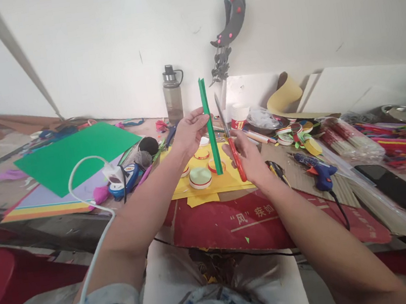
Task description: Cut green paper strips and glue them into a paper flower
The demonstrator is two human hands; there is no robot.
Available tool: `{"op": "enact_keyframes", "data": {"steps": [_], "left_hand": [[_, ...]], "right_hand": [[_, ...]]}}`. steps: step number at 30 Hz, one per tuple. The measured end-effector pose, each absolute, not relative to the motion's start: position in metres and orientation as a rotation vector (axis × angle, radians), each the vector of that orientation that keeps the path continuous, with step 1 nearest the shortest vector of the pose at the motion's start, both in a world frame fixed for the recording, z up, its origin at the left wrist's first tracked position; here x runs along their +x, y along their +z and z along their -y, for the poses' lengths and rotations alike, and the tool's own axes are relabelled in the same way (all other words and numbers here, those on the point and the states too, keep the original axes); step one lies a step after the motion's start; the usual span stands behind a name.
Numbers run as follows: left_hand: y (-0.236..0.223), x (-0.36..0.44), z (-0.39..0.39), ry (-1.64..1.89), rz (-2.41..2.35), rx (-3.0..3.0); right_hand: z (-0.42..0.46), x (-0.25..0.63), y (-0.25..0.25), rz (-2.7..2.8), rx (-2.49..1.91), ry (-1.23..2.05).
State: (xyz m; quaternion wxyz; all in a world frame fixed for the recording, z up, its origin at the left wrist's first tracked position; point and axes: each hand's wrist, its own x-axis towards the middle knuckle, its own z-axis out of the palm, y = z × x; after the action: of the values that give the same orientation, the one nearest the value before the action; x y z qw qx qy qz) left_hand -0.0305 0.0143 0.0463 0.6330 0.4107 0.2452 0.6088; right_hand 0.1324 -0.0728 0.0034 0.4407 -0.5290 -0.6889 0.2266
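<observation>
Red cardboard sheet (205,226): pale printed characters “风” 疾如, with the first character in quotation marks and a straight line below. The right forearm (306,228) crosses the sheet immediately after 如. Beyond the forearm, further marks on the sheet cannot be read with certainty. At the sheet's right end: smaller pale characters, illegible. Behind the sheet: paper cup (239,112) with yellow marks on red, illegible.

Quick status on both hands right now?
Left hand: closed, holding an upright folded green strip.
Right hand: closed, holding red-handled scissors, blades pointing up.
</observation>
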Motion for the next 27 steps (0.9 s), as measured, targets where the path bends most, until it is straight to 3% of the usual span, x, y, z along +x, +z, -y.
{"op": "enact_keyframes", "data": {"steps": [5, 18, 23, 27], "left_hand": [[0.046, -0.031, -0.012, 1.341, -0.535, 0.937], [0.044, -0.033, -0.007, 1.155, -0.546, 1.041], [0.037, -0.027, -0.002, 0.98, -0.49, 1.189], [0.035, -0.025, -0.003, 1.054, -0.508, 1.164]], "right_hand": [[0.078, 0.125, 0.004, 1.652, -1.234, 0.779], [0.074, 0.127, 0.002, 1.531, -1.229, 0.728], [0.068, 0.126, 0.002, 1.281, -1.034, 0.889], [0.065, 0.126, 0.003, 1.2, -0.9, 0.946]]}}
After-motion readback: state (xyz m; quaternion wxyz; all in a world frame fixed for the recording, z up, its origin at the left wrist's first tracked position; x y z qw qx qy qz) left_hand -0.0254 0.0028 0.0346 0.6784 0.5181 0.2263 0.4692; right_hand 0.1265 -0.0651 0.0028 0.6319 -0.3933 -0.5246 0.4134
